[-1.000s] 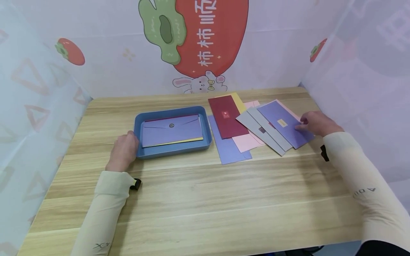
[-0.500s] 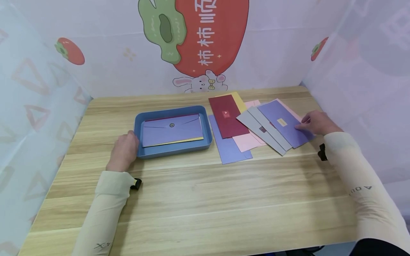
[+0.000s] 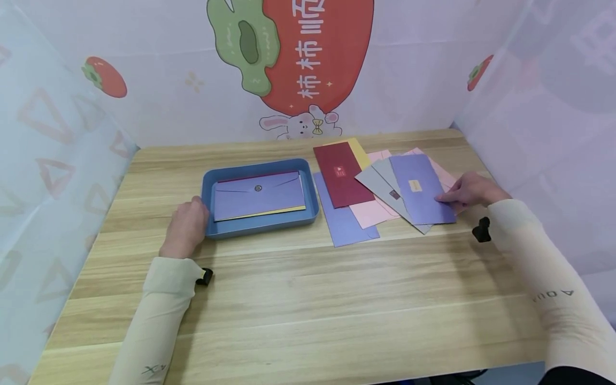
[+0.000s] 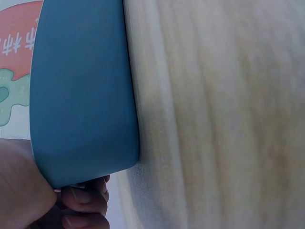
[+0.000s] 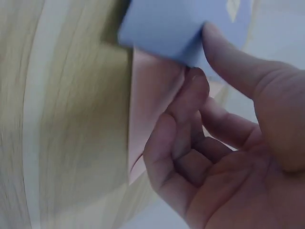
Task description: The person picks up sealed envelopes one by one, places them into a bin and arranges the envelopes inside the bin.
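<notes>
My right hand pinches a purple envelope with a pale label by its right edge, thumb on top. In the right wrist view that envelope is lifted over a pink envelope, between thumb and index finger. Grey envelopes lie partly under it. At the left, my left hand holds the end of a blue tray. The left wrist view shows curled fingers against the end wall of the tray. A lilac envelope lies on others inside the tray.
Between tray and right hand, a dark red envelope overlaps a yellow one, a pink one and a blue-violet one. Printed cloth encloses the wooden table at back and sides.
My right hand has moved slightly left with the purple envelope, which has turned more upright in view and uncovered more of the pink one. The left hand and tray stay put.
</notes>
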### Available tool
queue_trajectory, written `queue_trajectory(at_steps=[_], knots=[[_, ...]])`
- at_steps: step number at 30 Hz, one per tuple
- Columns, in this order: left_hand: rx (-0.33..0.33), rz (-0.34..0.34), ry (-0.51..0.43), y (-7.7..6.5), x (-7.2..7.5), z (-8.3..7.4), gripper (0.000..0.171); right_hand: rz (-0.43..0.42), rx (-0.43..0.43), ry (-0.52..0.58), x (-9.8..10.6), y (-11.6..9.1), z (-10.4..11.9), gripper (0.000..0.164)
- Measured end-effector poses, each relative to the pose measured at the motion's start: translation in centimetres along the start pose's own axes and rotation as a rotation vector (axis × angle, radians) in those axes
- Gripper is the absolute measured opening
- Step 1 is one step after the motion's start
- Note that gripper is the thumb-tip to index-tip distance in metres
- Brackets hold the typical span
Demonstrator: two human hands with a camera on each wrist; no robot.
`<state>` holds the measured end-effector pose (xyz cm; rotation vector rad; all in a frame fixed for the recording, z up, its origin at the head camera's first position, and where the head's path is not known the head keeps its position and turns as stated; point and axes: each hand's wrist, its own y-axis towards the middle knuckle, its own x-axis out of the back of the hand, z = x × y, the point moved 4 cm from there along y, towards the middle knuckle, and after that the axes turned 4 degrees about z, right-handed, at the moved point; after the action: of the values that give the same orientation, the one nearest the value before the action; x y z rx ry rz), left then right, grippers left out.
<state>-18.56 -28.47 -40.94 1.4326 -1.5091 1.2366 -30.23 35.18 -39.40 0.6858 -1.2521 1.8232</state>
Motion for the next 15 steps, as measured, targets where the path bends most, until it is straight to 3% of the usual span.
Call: queue_trajectory(at_steps=[6, 8, 10, 15], knots=[[0.008, 0.007, 0.002, 0.0, 0.0, -0.1, 0.032, 0.225, 0.036, 0.085, -1.1, -0.5, 1.5, 0.049], [0.010, 0.007, 0.001, 0.0, 0.1, -0.1, 0.032, 0.244, 0.061, 0.110, -1.0, -0.5, 2.0, 0.048], [0.013, 0.010, -0.001, 0.0, 0.2, 0.0, 0.032, 0.167, 0.091, 0.080, -0.5, -0.3, 2.3, 0.044], [0.007, 0.008, -0.003, -0.1, 0.1, 0.0, 0.031, -0.200, 0.097, -0.020, 0.8, 0.5, 1.8, 0.046]])
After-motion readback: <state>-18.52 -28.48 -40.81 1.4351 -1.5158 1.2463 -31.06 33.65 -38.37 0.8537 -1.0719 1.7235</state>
